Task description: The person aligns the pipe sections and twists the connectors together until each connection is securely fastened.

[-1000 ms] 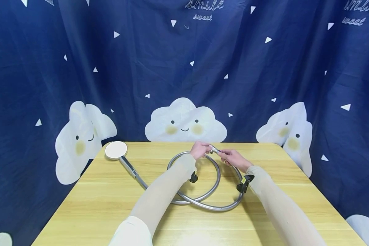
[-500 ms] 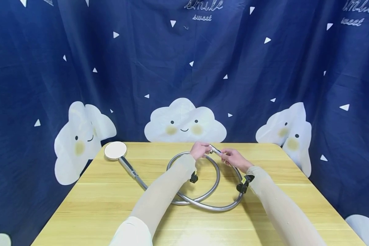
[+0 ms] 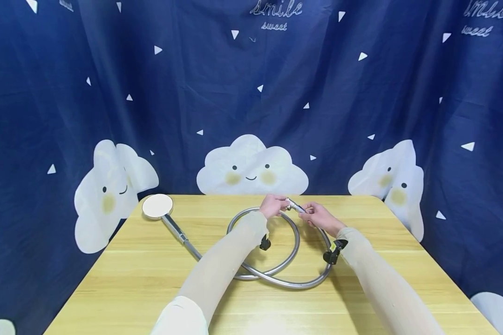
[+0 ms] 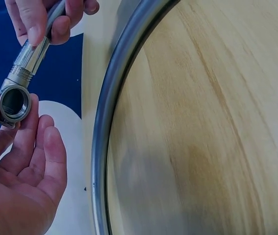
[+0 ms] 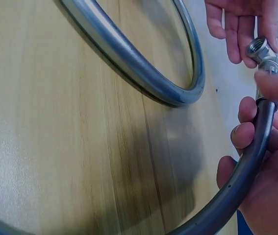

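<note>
My left hand [image 3: 272, 204] pinches a small metal elbow fitting [image 4: 15, 104] between thumb and fingers; its round, internally threaded opening faces the left wrist camera. On the fitting's other arm, outer threads show beside the chrome hose nut [image 4: 33, 56]. My right hand [image 3: 322, 217] grips the nut end of a grey metal shower hose [image 3: 293, 282], thumb on the nut and fingers curled round the hose in the right wrist view. The hose loops over itself on the table and runs left to a round white-faced shower head [image 3: 157, 206] with a chrome handle [image 3: 174, 227].
The wooden table [image 3: 121, 284] fills the area below the hands. Behind it hangs a dark blue curtain [image 3: 218, 70] with white clouds and triangles. The hose loop lies between and below both forearms, partly hidden by the left one.
Both hands keep almost the same place. The right fingertips have shifted slightly back along the nut, away from the fitting. The shower head and the hose loop have not moved.
</note>
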Demonstrator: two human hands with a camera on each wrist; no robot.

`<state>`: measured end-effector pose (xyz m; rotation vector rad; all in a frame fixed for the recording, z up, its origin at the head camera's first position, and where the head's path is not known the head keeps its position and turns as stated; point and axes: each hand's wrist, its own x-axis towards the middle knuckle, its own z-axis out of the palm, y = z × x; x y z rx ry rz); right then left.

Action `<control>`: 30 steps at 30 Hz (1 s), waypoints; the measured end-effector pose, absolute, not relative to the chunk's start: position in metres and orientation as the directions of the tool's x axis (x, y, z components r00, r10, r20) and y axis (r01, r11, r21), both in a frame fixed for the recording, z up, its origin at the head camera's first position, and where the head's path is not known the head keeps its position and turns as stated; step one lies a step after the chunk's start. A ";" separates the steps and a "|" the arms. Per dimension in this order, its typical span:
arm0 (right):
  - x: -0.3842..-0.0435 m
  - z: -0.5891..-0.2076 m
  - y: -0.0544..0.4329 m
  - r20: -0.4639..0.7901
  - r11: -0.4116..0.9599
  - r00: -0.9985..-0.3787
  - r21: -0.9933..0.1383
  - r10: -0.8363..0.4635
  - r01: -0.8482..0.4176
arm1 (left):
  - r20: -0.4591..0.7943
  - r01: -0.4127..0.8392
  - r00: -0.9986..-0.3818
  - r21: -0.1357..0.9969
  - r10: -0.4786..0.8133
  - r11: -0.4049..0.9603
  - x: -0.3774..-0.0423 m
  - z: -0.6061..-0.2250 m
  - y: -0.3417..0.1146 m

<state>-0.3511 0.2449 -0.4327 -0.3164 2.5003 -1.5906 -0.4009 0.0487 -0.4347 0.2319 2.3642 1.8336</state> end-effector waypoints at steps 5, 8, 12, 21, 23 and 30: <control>-0.352 -0.434 0.246 0.014 0.421 -0.963 -0.898 -0.269 -0.130 | -0.015 0.041 -0.977 0.967 0.214 0.251 -0.401 -0.433 0.048; -0.353 -0.435 0.247 0.028 0.440 -0.962 -0.886 -0.273 -0.151 | -0.005 0.051 -0.977 0.966 0.214 0.254 -0.400 -0.433 0.047; -0.352 -0.433 0.247 0.013 0.446 -0.962 -0.884 -0.274 -0.139 | 0.011 0.067 -0.976 0.966 0.217 0.249 -0.398 -0.432 0.046; -0.353 -0.431 0.245 -0.021 0.402 -0.961 -0.911 -0.277 -0.096 | 0.011 0.067 -0.978 0.962 0.210 0.263 -0.399 -0.433 0.047; -0.353 -0.431 0.245 -0.021 0.402 -0.964 -0.911 -0.267 -0.092 | 0.007 0.064 -0.977 0.962 0.212 0.266 -0.399 -0.432 0.047; -0.354 -0.433 0.246 0.009 0.418 -0.964 -0.900 -0.265 -0.124 | 0.013 0.072 -0.975 0.962 0.220 0.263 -0.399 -0.431 0.047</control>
